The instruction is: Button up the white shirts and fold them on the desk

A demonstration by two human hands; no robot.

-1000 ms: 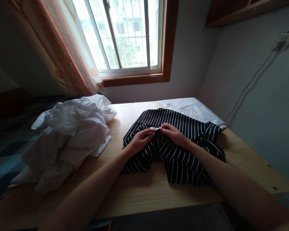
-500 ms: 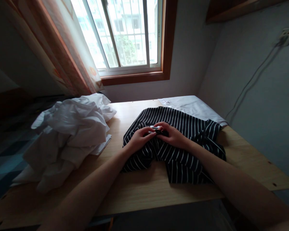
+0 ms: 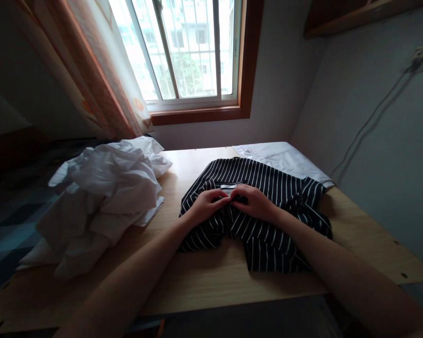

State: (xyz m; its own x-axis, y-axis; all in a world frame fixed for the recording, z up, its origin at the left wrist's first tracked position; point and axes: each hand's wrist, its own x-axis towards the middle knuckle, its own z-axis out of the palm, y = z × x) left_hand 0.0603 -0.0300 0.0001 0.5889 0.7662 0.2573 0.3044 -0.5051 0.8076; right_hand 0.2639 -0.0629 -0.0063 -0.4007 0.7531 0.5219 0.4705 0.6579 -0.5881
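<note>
A black garment with white stripes (image 3: 264, 176) lies rumpled on the wooden table (image 3: 197, 281). My left hand (image 3: 207, 205) pinches the cloth near the garment's collar, thumb and fingers together. Just right of it, my right hand (image 3: 253, 202) is closed on the same collar area, and the fingertips of both hands meet. A small white label (image 3: 227, 187) shows inside the collar, right behind the fingertips. What exactly lies between the fingertips is partly hidden by the fingers.
Crumpled white cloth (image 3: 109, 188) is heaped on the table's left side. A flat white cloth (image 3: 278, 157) lies at the back right, partly behind the striped garment. Beyond the table are a window (image 3: 186, 51), a curtain (image 3: 102, 84) and a wall with a cable (image 3: 370, 117).
My right fingers have come down and drawn closer to my left fingertips, so more of the white label shows behind them. The view has shifted slightly.
</note>
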